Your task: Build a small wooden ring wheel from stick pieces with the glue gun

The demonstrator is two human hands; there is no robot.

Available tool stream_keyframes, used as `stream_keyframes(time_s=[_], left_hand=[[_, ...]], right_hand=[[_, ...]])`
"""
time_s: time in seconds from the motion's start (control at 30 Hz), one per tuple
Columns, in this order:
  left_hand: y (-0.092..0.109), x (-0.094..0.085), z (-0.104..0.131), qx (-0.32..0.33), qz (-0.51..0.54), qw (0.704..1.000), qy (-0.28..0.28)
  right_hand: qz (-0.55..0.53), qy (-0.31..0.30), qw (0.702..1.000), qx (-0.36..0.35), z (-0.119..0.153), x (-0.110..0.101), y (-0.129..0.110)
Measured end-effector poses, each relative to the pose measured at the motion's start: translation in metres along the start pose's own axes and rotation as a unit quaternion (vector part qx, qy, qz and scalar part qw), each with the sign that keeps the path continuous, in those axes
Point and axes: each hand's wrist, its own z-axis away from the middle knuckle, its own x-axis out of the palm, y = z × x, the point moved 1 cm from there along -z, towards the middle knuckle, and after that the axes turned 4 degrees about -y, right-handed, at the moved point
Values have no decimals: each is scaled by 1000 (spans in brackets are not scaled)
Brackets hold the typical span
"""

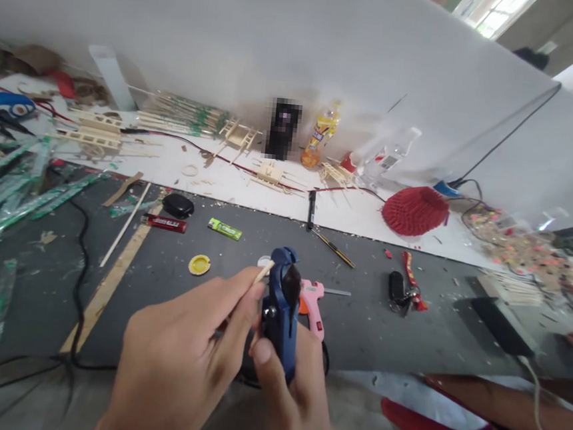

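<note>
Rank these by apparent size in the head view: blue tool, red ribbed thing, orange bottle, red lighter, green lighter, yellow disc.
1. Blue tool, probably helped by nearness to the camera
2. Red ribbed thing
3. Orange bottle
4. Red lighter
5. Green lighter and yellow disc: too alike to rank

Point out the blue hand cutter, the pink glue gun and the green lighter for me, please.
Blue hand cutter (284, 320): head view, on its blue body.
Pink glue gun (314, 303): head view, on its pink body.
Green lighter (224, 229): head view, mid-body.
</note>
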Motion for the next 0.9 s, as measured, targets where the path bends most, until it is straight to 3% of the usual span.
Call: stream_keyframes(time_s=[0.13,0.4,0.63,0.9], left_hand=[[-3,-1,4,35,-79,996,16],[-2,-2,2,68,-116,991,8],[-7,-9,-1,86,-170,982,-12],[-6,-13,-1,87,-175,980,-38]], right_hand=[[23,11,1000,10,0,-2,2],[22,-103,992,-69,-24,-13,2],[71,-125,988,-49,-23,-21,10],[33,-153,987,-28,-22,-21,6]])
